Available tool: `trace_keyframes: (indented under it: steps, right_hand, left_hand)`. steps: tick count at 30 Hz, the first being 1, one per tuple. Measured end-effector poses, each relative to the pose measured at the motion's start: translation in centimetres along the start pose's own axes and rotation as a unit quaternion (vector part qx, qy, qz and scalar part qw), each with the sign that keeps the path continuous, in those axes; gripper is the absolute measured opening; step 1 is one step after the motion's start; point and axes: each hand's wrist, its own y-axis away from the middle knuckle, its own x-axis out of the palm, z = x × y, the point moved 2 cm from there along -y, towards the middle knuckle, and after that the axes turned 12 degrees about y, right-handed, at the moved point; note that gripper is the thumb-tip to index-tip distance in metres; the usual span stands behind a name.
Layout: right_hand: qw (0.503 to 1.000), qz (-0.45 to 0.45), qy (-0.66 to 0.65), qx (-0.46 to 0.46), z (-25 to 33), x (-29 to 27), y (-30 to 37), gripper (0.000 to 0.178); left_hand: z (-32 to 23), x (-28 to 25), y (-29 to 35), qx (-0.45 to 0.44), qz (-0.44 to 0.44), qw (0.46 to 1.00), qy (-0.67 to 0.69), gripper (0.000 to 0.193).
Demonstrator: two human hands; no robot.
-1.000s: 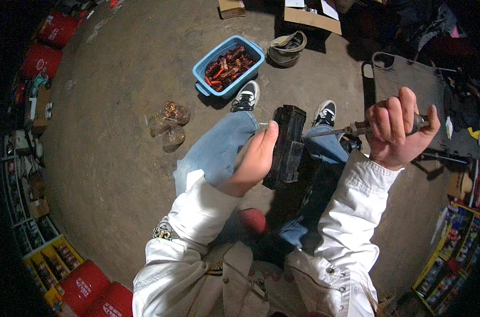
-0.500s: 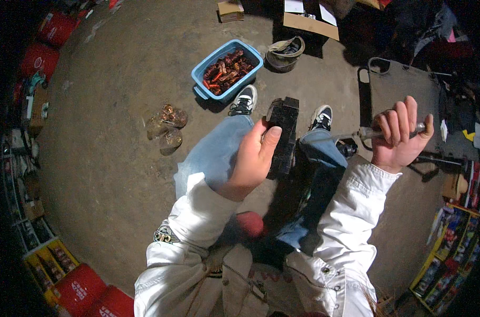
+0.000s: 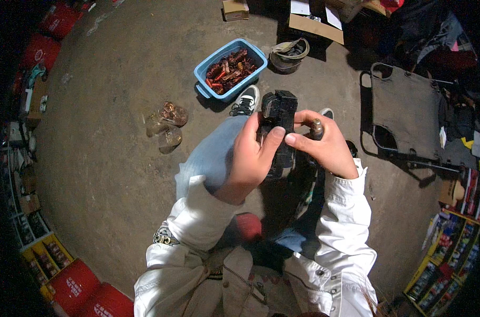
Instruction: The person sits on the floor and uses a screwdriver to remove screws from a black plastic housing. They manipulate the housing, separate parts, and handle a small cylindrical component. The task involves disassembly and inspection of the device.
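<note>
My left hand (image 3: 248, 153) is wrapped round a black blocky part (image 3: 285, 113), its thumb lying across the near face. The part stands lengthwise above the gap between my knees, with uneven, stepped edges. Against its right side, my right hand (image 3: 324, 142) has its thumb tip on or just beside the block. Tucked in that same hand is a slim tool (image 3: 317, 126) with a rounded, metallic handle end; its shaft is mostly hidden, so its exact kind cannot be made out.
A blue plastic tub (image 3: 203, 66) of reddish-brown scrap pieces stands beyond my left shoe (image 3: 245, 100). Near it are a bucket (image 3: 287, 66) and an open cardboard box (image 3: 316, 27). Clear bags (image 3: 166, 127) lie leftward. A grey folding frame (image 3: 401, 100) sits right; shelves (image 3: 446, 259) line the side.
My right hand has swung in from the right with the tool and now meets the black part. The tool's shaft no longer shows. My left hand keeps its hold almost unmoved.
</note>
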Motion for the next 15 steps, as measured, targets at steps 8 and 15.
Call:
trace_keyframes:
  steps: [8, 15]
  right_hand:
    - [0.997, -0.002, -0.072, 0.019, -0.1, -0.2, 0.1, 0.03]
    - [0.996, -0.003, -0.079, 0.044, -0.1, -0.3, 0.2, 0.03]
  left_hand:
    - [-2.2, 0.1, 0.5, -0.069, 0.014, 0.997, 0.021, 0.031]
    - [-2.8, 0.2, 0.5, -0.095, 0.033, 0.994, 0.052, 0.032]
